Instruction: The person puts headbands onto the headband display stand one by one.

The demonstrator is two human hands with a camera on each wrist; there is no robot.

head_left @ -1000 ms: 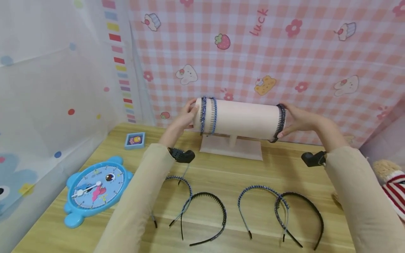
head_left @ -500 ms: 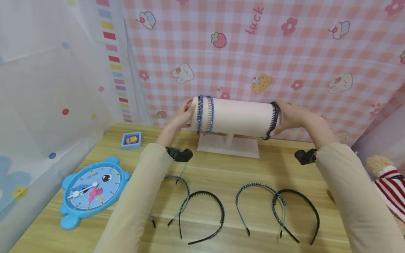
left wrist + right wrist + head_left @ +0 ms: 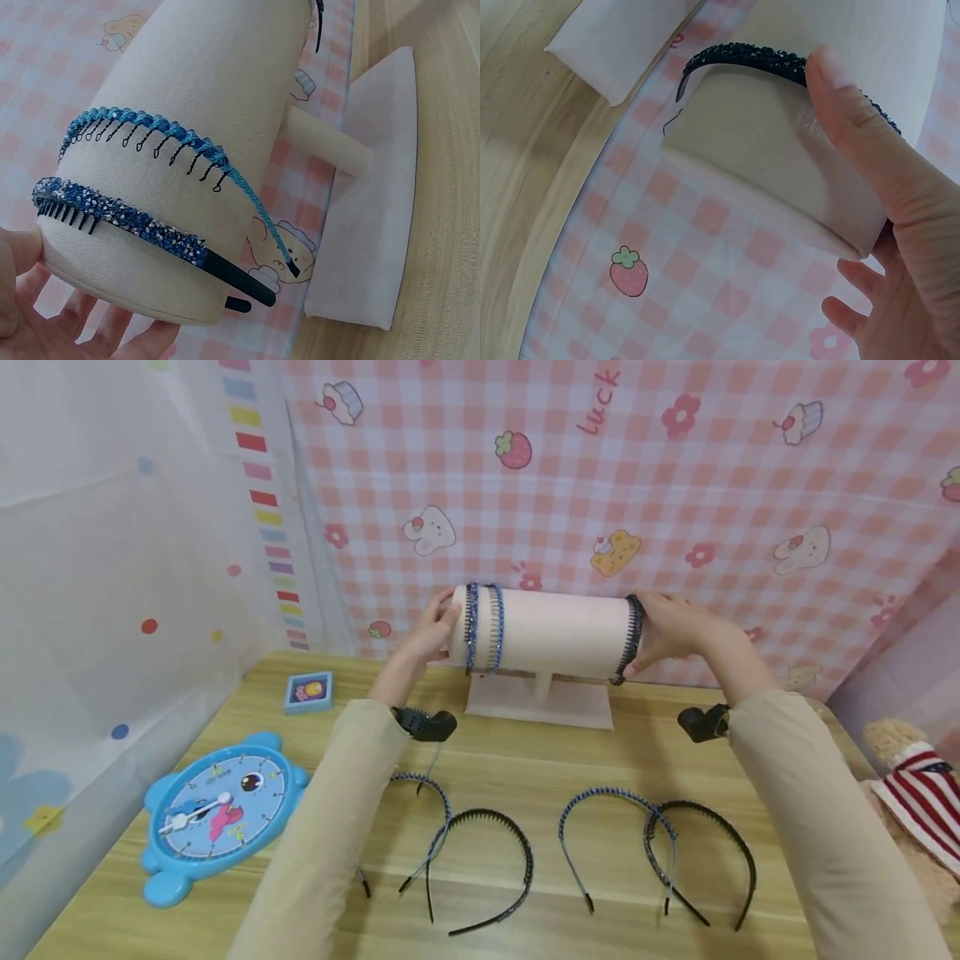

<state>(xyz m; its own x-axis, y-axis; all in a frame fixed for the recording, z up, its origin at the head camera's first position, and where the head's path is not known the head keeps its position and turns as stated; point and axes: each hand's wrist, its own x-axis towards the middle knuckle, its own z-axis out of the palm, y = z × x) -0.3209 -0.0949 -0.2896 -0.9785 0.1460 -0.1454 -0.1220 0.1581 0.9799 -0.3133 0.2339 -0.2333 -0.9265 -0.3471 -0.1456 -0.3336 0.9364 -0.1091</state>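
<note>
A cream headband display stand (image 3: 558,631), a horizontal roll on a flat base, stands at the back of the table. My left hand (image 3: 431,628) holds the roll's left end, the thumb and fingers spread around its rim in the left wrist view. Close to that end sit a dark-blue glitter headband (image 3: 127,221) and a light-blue braided headband (image 3: 161,127), both toothed. Toward the right end, my right hand (image 3: 675,628) grips a black beaded headband (image 3: 739,56) that arches over the roll. Its thumb presses the band; some fingers are hidden behind the roll.
On the wooden table (image 3: 510,760) lie several loose headbands, including a black one (image 3: 530,860) and a blue one (image 3: 611,792). A blue toy clock (image 3: 225,810) and a small blue frame (image 3: 308,692) lie left. A plush toy (image 3: 918,802) is at right.
My right hand has slid the black headband left along the roll, a little away from the right end. The left hand keeps its hold; the head view has shifted slightly.
</note>
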